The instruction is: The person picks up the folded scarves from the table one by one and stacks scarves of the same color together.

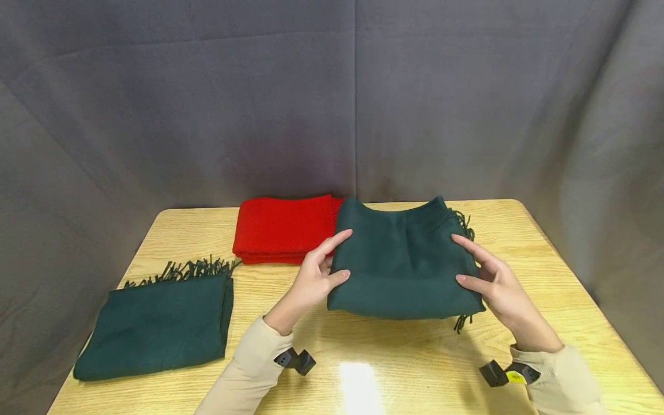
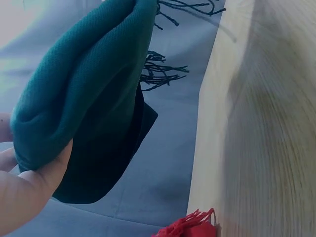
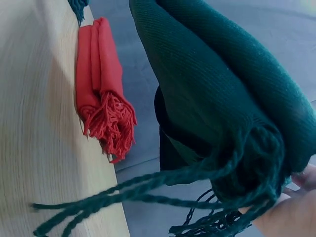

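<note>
Between both hands hangs a folded dark green scarf point(image 1: 404, 259), lifted off the table, with fringe showing at its right side. My left hand point(image 1: 320, 268) grips its left edge, thumb on the near face; the left wrist view shows the folded layers of the scarf point(image 2: 94, 89) pinched by that hand point(image 2: 34, 187). The right edge is held by my right hand point(image 1: 493, 282) in the same way. In the right wrist view, twisted tassels dangle from the scarf point(image 3: 212, 84) beside the right hand point(image 3: 291, 212), which is partly hidden.
A folded red fringed scarf point(image 1: 285, 227) lies at the back of the wooden table point(image 1: 415, 363), partly behind the held one. Another folded dark green scarf point(image 1: 161, 328) lies at the left, fringe pointing away. Grey curtain point(image 1: 332, 104) hangs behind and at both sides.
</note>
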`<state>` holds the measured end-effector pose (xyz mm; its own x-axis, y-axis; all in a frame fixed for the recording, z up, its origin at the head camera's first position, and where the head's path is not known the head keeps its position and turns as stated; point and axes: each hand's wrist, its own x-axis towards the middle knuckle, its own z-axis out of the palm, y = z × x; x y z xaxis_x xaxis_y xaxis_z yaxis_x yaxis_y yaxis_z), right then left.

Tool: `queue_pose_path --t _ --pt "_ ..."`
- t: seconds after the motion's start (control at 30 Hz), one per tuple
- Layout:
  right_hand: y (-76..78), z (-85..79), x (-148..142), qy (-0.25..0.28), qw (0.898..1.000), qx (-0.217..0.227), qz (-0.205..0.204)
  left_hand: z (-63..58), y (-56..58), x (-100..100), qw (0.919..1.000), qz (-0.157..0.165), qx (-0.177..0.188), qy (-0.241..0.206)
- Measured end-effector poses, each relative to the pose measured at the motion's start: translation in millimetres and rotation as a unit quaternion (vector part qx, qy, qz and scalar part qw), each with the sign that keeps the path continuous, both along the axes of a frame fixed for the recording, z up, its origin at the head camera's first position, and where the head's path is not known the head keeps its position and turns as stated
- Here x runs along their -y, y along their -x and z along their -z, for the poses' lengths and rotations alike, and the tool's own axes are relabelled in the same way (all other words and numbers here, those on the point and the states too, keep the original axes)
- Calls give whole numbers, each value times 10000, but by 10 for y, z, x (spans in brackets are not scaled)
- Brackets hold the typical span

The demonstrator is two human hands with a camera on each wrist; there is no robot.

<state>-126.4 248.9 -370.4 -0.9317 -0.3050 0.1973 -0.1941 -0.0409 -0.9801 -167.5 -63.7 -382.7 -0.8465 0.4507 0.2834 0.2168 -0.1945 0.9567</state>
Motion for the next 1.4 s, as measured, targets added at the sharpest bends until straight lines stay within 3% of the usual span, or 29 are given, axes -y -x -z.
queue_pose_path --t 0.17,0.37,0.6,0.87,1.17,1.4 --pt "-57 4 28 -419 9989 -187 83 2 -47 75 9999 84 -125 -25" --pt "-118 -8 46 -937 9947 -362 225 -20 -102 130 9998 197 -20 -34" --pt "-198 28 88 -1189 9907 -570 326 -24 -156 197 9996 207 144 100" --pt "-278 74 141 -1020 9922 -614 369 -13 -242 275 9995 275 100 151" --pt "-337 160 174 -628 9962 -605 -68 43 -337 351 9991 302 224 211" --pt "-375 246 193 -402 9964 -518 -542 162 -408 390 9991 408 86 18"
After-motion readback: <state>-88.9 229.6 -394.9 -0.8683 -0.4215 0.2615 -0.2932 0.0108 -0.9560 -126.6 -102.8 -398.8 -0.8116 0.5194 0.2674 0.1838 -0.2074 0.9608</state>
